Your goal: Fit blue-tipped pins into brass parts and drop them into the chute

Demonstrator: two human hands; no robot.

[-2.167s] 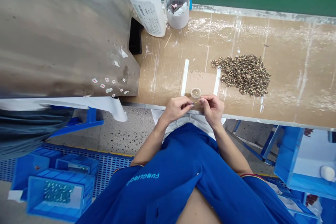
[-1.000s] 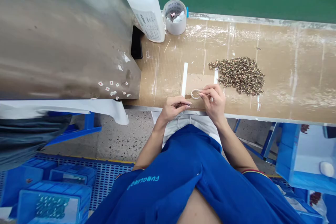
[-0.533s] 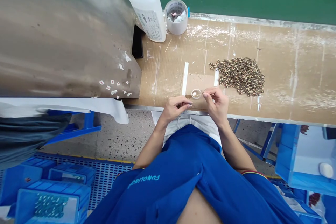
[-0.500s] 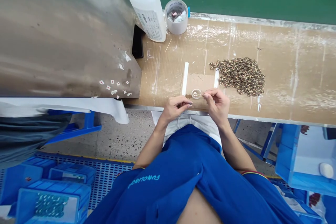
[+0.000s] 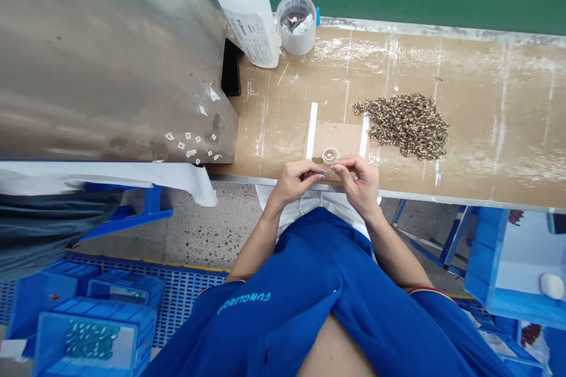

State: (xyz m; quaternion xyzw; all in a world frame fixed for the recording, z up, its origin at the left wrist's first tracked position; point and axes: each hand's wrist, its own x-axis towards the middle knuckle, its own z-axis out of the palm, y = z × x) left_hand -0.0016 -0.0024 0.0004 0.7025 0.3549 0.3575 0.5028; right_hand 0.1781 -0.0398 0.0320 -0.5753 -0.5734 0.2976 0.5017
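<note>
Here, the right hand [image 5: 362, 181] clamps a stick [image 5: 328, 170]; the left hand [image 5: 292, 181] has fingers together. From the stick, cup [image 5: 323, 156] at twelve o'clock, pile [image 5: 409, 126] at two.

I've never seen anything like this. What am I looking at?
No robot here: one camera, worn on a person's head and looking down, takes every picture. Their bare right hand holds a thin pale stick; their bare left hand has its fingertips pinched, but anything between them is too small to tell. Just beyond sits a small round clear dish. To the right, on the brown cardboard-covered bench, lies a heap of tiny brown-and-gold pieces. Farther back stand a white plastic bottle and a round whitish tub.
</note>
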